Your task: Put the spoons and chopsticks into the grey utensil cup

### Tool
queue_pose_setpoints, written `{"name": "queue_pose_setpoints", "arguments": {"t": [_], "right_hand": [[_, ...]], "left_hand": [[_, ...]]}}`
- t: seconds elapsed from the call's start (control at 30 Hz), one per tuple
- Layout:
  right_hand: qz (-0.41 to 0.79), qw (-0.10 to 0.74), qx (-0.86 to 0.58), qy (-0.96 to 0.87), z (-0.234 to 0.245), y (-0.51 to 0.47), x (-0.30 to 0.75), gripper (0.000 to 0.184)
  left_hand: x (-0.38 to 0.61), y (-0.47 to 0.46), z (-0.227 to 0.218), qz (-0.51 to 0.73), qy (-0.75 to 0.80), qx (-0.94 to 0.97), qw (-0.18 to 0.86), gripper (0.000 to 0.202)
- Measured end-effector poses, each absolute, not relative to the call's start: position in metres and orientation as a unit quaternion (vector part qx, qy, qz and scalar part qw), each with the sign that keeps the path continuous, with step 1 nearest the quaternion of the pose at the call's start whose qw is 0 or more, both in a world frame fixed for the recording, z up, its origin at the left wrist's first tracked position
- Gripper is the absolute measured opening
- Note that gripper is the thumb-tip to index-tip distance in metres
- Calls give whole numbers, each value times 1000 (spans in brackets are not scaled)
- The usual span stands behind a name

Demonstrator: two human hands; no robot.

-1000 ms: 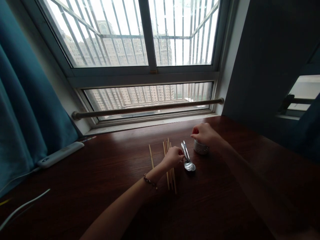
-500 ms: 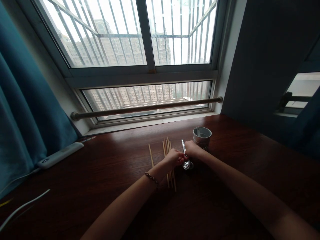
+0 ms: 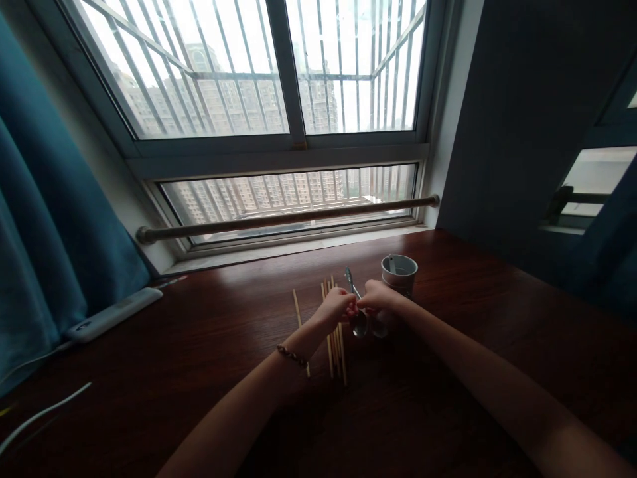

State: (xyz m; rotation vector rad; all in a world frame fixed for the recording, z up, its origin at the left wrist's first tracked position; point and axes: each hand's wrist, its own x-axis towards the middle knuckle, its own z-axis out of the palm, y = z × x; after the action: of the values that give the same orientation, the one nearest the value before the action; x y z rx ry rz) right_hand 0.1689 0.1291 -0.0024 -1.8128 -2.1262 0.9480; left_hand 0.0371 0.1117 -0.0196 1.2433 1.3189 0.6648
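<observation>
Spoons (image 3: 359, 325), two of them, sit between the hands on the table (image 3: 223, 385), and their bowls, overlapping a second ago, now stand apart! Left hand (image 3: 337, 307) has its fingers pinched on the handle of the nearer-left spoon, its bowl now shifted toward the chopsticks. Right hand (image 3: 379, 295), above the cup a second ago, is down with curled fingers over the other spoon; whether it grips or merely touches, I cannot tell. Beside the left hand, the bunched chopsticks (image 3: 343, 352) hold their place, and a lone chopstick (image 3: 297, 307) lies apart, leftward. Just behind the right hand, the cup (image 3: 403, 282) stands upright, something slim inside.
</observation>
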Motion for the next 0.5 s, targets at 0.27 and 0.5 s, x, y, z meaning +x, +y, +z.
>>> {"name": "queue_pose_setpoints", "arguments": {"t": [0.27,0.5], "right_hand": [[348,288,-571,-686,55,115,189,11],[222,566,-515,-604,100,121,254,11]], "left_hand": [[1,101,58,486,475,549,487,20],[-8,80,90,565,386,567,459,21]]}}
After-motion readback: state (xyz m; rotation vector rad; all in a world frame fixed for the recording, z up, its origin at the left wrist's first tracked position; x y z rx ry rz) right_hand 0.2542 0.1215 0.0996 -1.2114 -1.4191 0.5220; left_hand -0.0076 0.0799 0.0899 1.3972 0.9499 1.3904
